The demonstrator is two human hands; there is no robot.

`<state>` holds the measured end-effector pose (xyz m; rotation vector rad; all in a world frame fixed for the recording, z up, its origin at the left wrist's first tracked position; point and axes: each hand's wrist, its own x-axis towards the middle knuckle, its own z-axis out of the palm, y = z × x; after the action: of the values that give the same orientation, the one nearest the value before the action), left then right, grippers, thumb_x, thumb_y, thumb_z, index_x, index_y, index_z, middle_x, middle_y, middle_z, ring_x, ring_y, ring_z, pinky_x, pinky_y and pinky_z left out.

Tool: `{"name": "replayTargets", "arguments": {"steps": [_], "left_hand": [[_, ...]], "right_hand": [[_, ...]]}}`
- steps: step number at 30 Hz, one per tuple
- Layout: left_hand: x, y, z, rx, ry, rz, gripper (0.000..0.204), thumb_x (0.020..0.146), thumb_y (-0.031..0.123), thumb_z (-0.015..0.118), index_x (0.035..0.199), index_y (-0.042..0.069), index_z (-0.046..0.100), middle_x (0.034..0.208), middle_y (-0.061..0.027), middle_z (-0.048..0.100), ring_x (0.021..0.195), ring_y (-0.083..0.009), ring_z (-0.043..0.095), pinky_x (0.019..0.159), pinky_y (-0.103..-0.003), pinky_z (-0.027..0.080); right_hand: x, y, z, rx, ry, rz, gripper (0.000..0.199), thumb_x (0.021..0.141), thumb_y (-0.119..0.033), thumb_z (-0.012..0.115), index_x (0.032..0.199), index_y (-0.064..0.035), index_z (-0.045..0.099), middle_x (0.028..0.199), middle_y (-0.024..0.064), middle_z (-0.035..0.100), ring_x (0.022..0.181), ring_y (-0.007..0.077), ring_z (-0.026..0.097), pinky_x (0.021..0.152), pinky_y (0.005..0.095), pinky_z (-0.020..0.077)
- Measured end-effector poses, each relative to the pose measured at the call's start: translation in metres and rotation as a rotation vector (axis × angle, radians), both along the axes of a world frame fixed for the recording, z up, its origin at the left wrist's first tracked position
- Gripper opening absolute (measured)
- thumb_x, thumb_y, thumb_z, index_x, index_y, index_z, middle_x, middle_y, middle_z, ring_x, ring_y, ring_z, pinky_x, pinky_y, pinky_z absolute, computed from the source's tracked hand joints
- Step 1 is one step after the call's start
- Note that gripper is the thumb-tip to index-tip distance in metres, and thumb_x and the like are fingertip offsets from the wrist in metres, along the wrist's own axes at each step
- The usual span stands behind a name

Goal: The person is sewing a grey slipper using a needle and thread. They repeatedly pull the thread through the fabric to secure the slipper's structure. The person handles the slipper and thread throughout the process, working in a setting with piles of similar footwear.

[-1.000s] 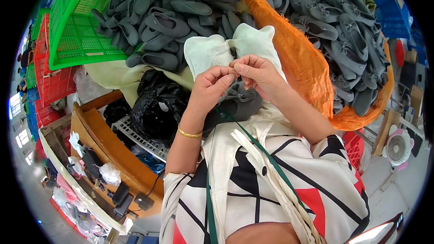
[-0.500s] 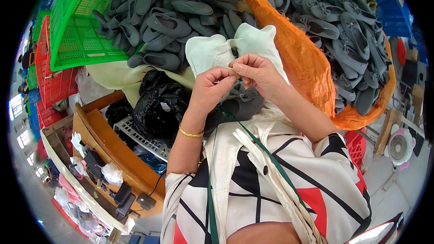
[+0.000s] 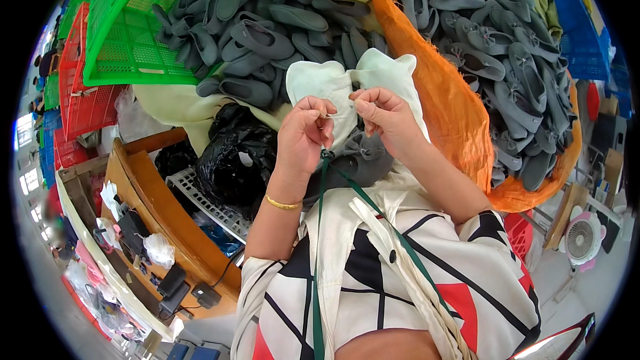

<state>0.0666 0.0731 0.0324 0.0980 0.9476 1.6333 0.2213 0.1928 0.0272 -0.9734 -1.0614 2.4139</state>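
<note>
1. Little has shifted since the earlier frames: I see both hands at the same spot over the pale piece, fingertips drawn slightly closer together.
2. Orange mesh sack (image 3: 460, 127) fills the right, heaped with grey slippers (image 3: 507, 60).
3. Green crate (image 3: 127, 40) sits upper left, a second heap of grey slippers spilling across it toward centre.
4. Black plastic bag (image 3: 233, 157) lies left of the hands, beside a wooden bench (image 3: 153, 207).
5. Pale cream fabric piece (image 3: 353, 83), 2 lobes, stands up at centre, against the slipper heap and just behind the fingers.
6. Left hand (image 3: 303, 137) is closed, thumb and forefinger pinched on the lower edge of the fabric piece; a gold bangle (image 3: 282, 204) rings the wrist.
7. Right hand (image 3: 383, 117) is closed likewise, fingertips pinched on the same edge, nearly touching the left.
8. Green cord (image 3: 320, 240) runs down from the hands across the patterned garment.
</note>
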Motion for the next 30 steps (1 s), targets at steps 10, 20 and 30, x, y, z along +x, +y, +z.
{"name": "replayTargets", "arguments": {"steps": [10, 20, 30], "left_hand": [[0.027, 0.01, 0.0, -0.074, 0.234, 0.032, 0.013, 0.104, 0.019, 0.046, 0.104, 0.005, 0.05, 0.069, -0.0038, 0.056, 0.046, -0.0079, 0.046, 0.04, -0.021, 0.041], [0.016, 0.0, -0.014, -0.193, 1.35, 0.131, 0.01, 0.103, 0.012, 0.046, 0.105, 0.003, 0.049, 0.068, -0.0013, 0.051, 0.055, -0.0067, 0.047, 0.052, -0.023, 0.039], [0.015, -0.001, 0.008, -0.127, 0.375, 0.014, 0.014, 0.102, 0.016, 0.048, 0.107, 0.004, 0.052, 0.079, -0.0055, 0.062, 0.055, -0.0105, 0.053, 0.051, -0.025, 0.048]], "right_hand": [[-0.01, -0.011, 0.002, 0.091, 0.056, -0.007, 0.007, 0.092, -0.013, 0.069, 0.096, -0.0077, 0.065, 0.115, 0.005, 0.062, 0.062, 0.0026, 0.049, 0.053, 0.0173, 0.041], [-0.004, -0.013, -0.01, -0.063, 0.158, 0.015, 0.009, 0.1, -0.017, 0.058, 0.102, -0.0084, 0.056, 0.107, 0.0056, 0.064, 0.059, 0.0045, 0.05, 0.051, 0.0201, 0.0439], [-0.008, 0.001, -0.002, -0.376, 0.23, 0.076, 0.011, 0.101, -0.02, 0.055, 0.101, -0.0086, 0.055, 0.079, 0.003, 0.061, 0.058, 0.0092, 0.055, 0.05, 0.0221, 0.0464]]}}
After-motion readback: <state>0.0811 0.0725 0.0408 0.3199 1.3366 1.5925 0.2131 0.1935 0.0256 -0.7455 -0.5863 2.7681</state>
